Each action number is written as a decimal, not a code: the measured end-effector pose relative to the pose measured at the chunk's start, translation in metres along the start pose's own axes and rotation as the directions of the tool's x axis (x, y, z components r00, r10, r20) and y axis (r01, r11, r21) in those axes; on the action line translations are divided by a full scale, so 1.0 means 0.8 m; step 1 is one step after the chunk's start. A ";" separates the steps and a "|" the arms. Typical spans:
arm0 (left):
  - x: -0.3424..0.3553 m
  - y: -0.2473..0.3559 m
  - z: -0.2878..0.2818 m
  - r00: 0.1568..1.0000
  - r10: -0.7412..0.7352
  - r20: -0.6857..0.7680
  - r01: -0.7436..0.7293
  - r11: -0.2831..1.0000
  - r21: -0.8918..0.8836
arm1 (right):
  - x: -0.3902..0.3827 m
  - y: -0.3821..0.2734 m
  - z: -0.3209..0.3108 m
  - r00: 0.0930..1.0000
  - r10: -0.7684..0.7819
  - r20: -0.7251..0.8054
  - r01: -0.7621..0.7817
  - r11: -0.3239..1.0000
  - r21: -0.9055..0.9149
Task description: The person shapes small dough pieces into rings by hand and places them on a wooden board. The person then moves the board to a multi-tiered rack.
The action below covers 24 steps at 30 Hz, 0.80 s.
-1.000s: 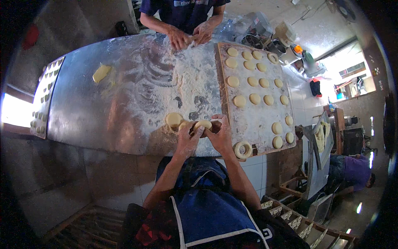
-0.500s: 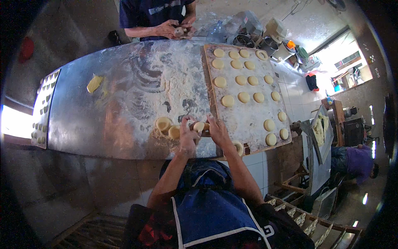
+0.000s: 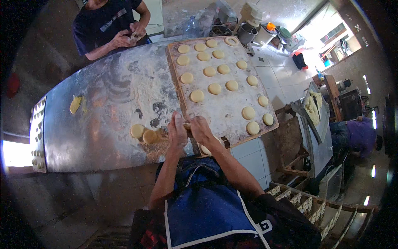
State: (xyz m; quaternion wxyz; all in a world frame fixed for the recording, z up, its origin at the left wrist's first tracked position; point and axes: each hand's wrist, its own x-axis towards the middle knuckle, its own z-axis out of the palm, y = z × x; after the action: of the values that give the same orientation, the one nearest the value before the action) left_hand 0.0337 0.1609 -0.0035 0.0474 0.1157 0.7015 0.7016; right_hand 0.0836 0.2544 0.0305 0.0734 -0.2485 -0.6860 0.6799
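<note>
My left hand (image 3: 178, 130) and my right hand (image 3: 200, 132) meet at the left edge of a floured board (image 3: 224, 114), both closed around a piece of pale dough (image 3: 187, 125) that is mostly hidden by the fingers. Two dough rounds (image 3: 150, 137) lie overlapping or touching on the steel table (image 3: 95, 133), left of my left hand. The board carries several round dough pieces (image 3: 231, 85) and, at its far right corner, a dough ring (image 3: 231, 41). Another pale piece (image 3: 205, 149) at the board's near left corner is partly hidden under my right forearm.
A co-worker (image 3: 103, 29) across the table works something in both hands. A butter-coloured lump (image 3: 75, 104) and a tray of small pieces (image 3: 40, 167) are to the left. Buckets (image 3: 248, 33) stand behind. A second person (image 3: 356, 137) is at right, beside a metal stand (image 3: 311, 149) and a rack (image 3: 306, 207).
My hands have turned and drawn closer round the dough, now largely covered. The view has swung, so board and table appear shifted left. The co-worker's hands are raised off the table.
</note>
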 end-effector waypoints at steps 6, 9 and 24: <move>-0.014 -0.032 0.017 0.902 -0.392 0.181 0.351 0.421 -0.837 | -0.013 0.008 -0.024 0.965 -0.263 -0.013 0.262 0.963 -0.059; -0.029 -0.035 0.034 0.989 -0.146 -0.025 0.143 0.984 -0.106 | -0.015 0.013 -0.044 0.991 -0.119 0.069 0.131 0.966 -0.224; -0.048 0.004 0.081 0.985 -0.167 -0.031 0.165 0.985 -0.050 | -0.014 0.035 -0.111 0.946 -0.243 0.216 0.310 0.873 -0.376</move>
State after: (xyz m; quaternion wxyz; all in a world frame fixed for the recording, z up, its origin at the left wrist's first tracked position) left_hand 0.0861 0.2149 -0.0044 0.0961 0.0432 0.6925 0.7137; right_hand 0.1392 0.3275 0.0121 0.0611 -0.1016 -0.8439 0.5232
